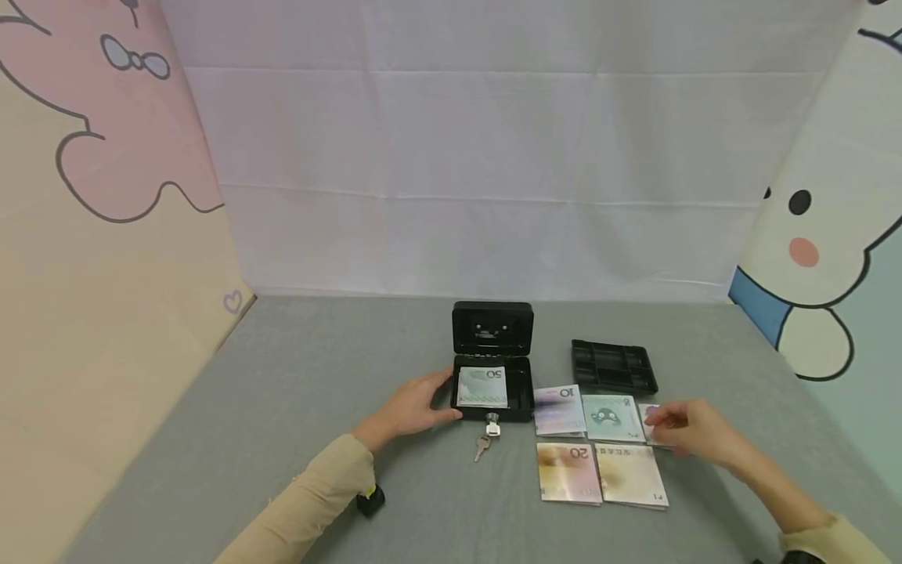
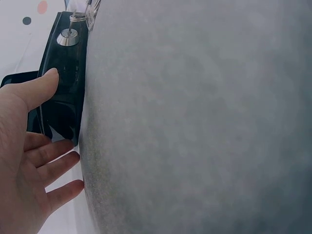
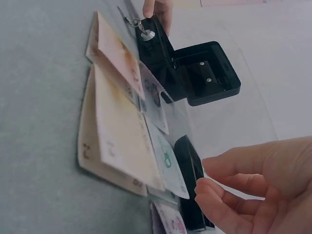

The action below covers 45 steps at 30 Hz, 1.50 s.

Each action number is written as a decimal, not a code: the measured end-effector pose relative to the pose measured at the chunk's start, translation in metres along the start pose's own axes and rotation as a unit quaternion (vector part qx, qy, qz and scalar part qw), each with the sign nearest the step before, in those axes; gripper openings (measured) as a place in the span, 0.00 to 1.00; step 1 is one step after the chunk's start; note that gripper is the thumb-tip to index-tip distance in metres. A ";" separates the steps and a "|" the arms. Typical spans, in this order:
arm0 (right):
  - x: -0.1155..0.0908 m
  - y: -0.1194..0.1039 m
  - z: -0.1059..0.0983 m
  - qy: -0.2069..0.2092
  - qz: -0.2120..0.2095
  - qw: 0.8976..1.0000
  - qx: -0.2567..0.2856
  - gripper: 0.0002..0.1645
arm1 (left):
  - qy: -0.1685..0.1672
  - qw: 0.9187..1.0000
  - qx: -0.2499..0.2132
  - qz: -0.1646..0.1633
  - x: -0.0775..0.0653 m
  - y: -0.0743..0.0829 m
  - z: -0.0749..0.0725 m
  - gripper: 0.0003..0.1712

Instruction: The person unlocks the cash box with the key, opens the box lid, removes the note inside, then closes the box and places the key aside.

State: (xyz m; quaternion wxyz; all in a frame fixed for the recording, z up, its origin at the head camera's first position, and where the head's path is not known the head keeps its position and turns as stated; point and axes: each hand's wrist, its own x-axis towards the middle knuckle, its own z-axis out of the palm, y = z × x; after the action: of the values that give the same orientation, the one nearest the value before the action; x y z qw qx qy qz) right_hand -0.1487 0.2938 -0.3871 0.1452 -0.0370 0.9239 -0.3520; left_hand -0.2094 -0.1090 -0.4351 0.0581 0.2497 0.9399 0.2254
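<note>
A small black cash box (image 1: 522, 385) stands with its lid raised, and a green 50 banknote stack (image 1: 482, 386) lies inside. At its left front corner is my left hand (image 1: 414, 403); the thumb rests on the front and the other fingers lie loosely along the side. A key (image 1: 482, 447) hangs from the front lock. Over a purple banknote (image 1: 646, 413), partly hidden, hovers my right hand (image 1: 698, 429). In the right wrist view its fingertips (image 3: 207, 187) are loosely bent, with nothing visible between them, and the purple note (image 3: 170, 219) lies below.
Other folded banknotes lie right of the box: a purple 10 note (image 1: 558, 411), a green note (image 1: 611, 417), an orange 20 note (image 1: 569, 472) and a yellow note (image 1: 630, 475). Behind them sits a black compartment tray (image 1: 613, 366). A white cloth wall (image 1: 486, 243) borders the grey table (image 1: 338, 352).
</note>
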 end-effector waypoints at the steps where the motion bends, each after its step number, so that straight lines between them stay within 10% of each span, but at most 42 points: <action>1: 0.000 -0.003 -0.001 0.001 -0.003 1.000 -0.005 0.11 | 0.000 1.000 -0.001 0.001 0.000 0.000 0.000 0.44; 13: 0.028 -0.061 0.007 -0.007 -0.075 0.997 0.012 0.17 | 0.005 1.000 -0.004 0.002 0.000 0.001 0.000 0.44; 28: 0.088 -0.112 0.065 0.021 -0.153 0.988 0.004 0.20 | 0.013 1.000 -0.001 0.013 0.000 0.000 -0.001 0.44; 45: 0.113 -0.133 0.102 0.048 -0.091 0.994 -0.047 0.21 | 0.001 1.000 -0.001 0.002 -0.001 0.001 -0.002 0.44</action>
State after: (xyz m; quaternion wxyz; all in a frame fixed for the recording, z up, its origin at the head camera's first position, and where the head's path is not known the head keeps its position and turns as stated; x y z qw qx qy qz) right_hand -0.2312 0.1098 -0.3994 0.0660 -0.1113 0.9381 -0.3212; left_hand -0.2085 -0.1093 -0.4326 0.0566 0.2516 0.9392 0.2268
